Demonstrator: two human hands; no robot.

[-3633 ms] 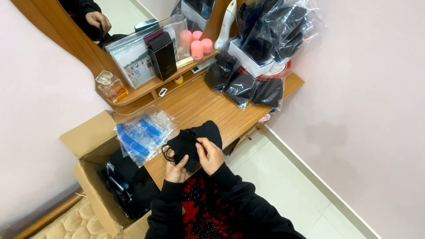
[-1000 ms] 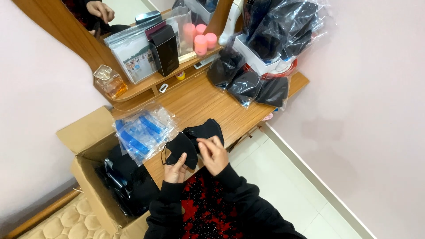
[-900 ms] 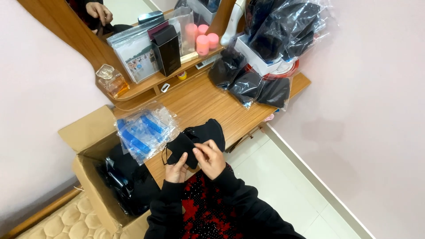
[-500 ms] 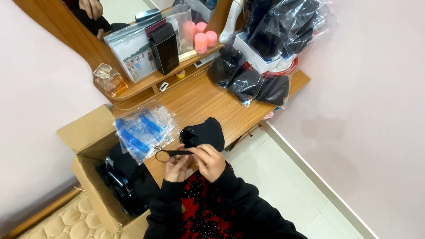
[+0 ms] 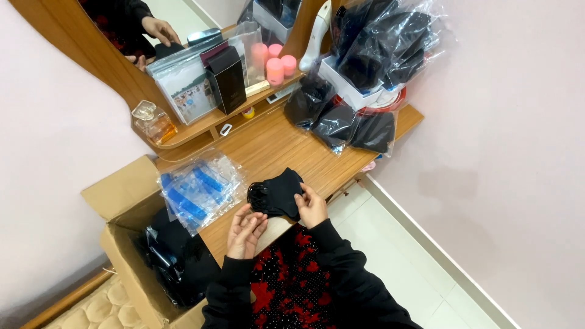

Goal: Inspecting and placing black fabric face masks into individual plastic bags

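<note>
In the head view, a small stack of black face masks [image 5: 279, 192] lies just below the middle of the frame, at the near edge of the wooden tabletop [image 5: 277, 143]. The right hand [image 5: 312, 206] is closed on the lower right edge of the stack, thumb on top and the fingers tucked beneath. The left hand [image 5: 245, 228], lower and to the left, is half open with the fingers loosely curled; it looks as if the fingertips meet the thin ear loops at the stack's left end, but the loops are too fine to tell for sure.

The masks look soft, limp and very light. They should fold and slide over one another easily, so a pinch across the whole thickness near the middle fold would hold them together better than a pull on the springy loops, which would stretch and let the layers fan out. Nothing about them seems fragile.

Left of the stack, a clear plastic bag of blue packets [image 5: 198, 189] overhangs an open cardboard box [image 5: 119, 195] in the lower left of the frame, with dark bundles inside. In the upper right, bagged black masks [image 5: 341, 125] lie on the tabletop, with more heaped in a white box [image 5: 344, 88] behind. A black carton [image 5: 228, 79] and pink jars [image 5: 280, 61] stand on the shelf at the top of the frame.
</note>
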